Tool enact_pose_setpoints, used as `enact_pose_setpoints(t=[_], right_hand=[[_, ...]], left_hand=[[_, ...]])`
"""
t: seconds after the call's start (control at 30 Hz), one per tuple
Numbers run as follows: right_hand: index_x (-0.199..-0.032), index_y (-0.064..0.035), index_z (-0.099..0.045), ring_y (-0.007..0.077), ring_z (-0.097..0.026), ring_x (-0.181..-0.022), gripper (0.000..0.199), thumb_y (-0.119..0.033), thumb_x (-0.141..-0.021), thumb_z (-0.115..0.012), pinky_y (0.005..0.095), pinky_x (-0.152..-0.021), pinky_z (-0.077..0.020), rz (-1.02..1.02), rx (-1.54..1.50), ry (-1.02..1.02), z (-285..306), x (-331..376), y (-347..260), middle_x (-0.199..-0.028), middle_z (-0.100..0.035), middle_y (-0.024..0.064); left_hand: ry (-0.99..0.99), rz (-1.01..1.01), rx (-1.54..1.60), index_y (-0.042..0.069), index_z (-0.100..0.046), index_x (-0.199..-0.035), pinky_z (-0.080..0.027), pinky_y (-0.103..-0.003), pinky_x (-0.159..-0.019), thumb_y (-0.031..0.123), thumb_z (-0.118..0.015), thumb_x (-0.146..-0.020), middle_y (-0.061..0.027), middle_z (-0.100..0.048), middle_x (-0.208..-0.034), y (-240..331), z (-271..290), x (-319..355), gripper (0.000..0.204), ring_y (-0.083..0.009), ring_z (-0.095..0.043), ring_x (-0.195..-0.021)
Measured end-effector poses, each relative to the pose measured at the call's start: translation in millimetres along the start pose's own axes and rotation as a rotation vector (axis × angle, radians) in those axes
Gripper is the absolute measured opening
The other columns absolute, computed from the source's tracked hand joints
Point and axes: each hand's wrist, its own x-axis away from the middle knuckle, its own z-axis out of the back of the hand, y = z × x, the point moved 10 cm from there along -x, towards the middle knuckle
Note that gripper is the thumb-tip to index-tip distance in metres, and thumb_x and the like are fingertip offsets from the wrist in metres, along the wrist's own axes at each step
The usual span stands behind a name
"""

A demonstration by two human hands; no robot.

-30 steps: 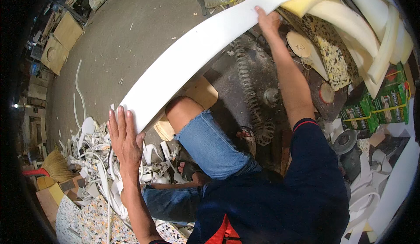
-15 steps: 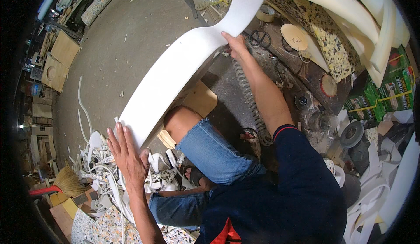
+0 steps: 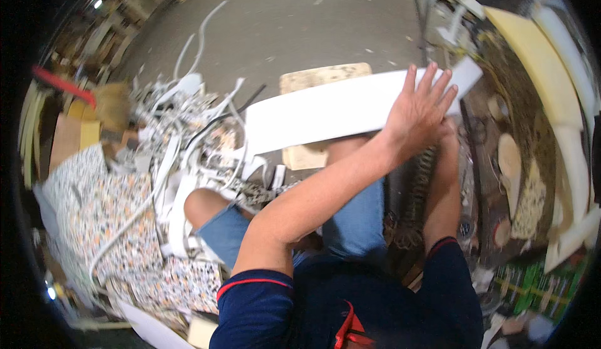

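A long white piece, smooth and foam-like, lies slantwise over my right knee and bends upward at its right end. My left hand reaches across and rests flat on its right part, fingers spread. Just under it, my right hand is closed at the near edge of the white piece; the left hand hides most of its fingers. A beige board with dark specks shows behind the piece. Beside my right leg runs a coiled hose.
White offcut strips pile up at the left, near speckled foam sheets and a red-handled broom. At right stand yellow foam pieces and a pale oval piece. A green package sits at the lower right.
My left hand has left the piece's lower left end and crossed to its right part. The view has turned left, and the white piece now lies nearer level. My right hand stays near the bend.
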Motion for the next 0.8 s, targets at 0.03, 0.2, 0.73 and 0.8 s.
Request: enact_pose_setpoints(t=[0.03,0.2,0.73,0.8], right_hand=[[-0.116,-0.0188,-0.066,0.0219,-0.065,-0.087,0.039,-0.042,-0.086,-0.074,0.0511,-0.078,-0.0508,0.013,0.015,0.031,10,-2,-8,-0.093,-0.066,0.0015],[-0.128,-0.0090,-0.060,0.0267,-0.062,-0.087,0.056,-0.051,-0.092,-0.065,0.0586,-0.079,-0.0497,0.247,0.292,0.476,56,82,-75,-0.096,-0.062,0.0097],[-0.158,0.0013,-0.021,0.0369,-0.013,-0.155,0.095,-0.069,-0.097,-0.037,0.0606,-0.123,-0.0077,1.215,2.187,-0.073,-384,338,44,-0.166,-0.017,0.0242],[-0.158,0.0009,-0.021,0.0379,-0.015,-0.155,0.100,-0.075,-0.095,-0.031,0.0608,-0.123,-0.0086,1.259,2.179,-0.226,-419,349,79,-0.165,-0.019,0.0254]], left_hand=[[0.027,0.058,0.051,0.010,-0.043,-0.152,-0.028,-0.060,-0.117,0.059,-0.061,-0.090,-0.0170,-0.036,-0.160,-15,11,19,0.082,-0.0382,-0.030,-0.149],[-0.038,0.536,-0.096,0.007,-0.034,-0.156,-0.014,-0.063,-0.121,0.061,-0.061,-0.090,-0.0210,-0.026,-0.163,-113,60,155,0.089,-0.0419,-0.019,-0.153],[0.569,1.199,1.844,0.001,-0.038,-0.152,-0.024,-0.040,-0.121,0.070,-0.022,-0.103,-0.0191,-0.042,-0.154,-204,-22,315,0.086,-0.0286,-0.036,-0.146],[0.543,1.225,1.830,0.001,-0.034,-0.154,-0.022,-0.040,-0.122,0.069,-0.021,-0.103,-0.0190,-0.038,-0.157,-201,-11,313,0.086,-0.0292,-0.034,-0.147]])
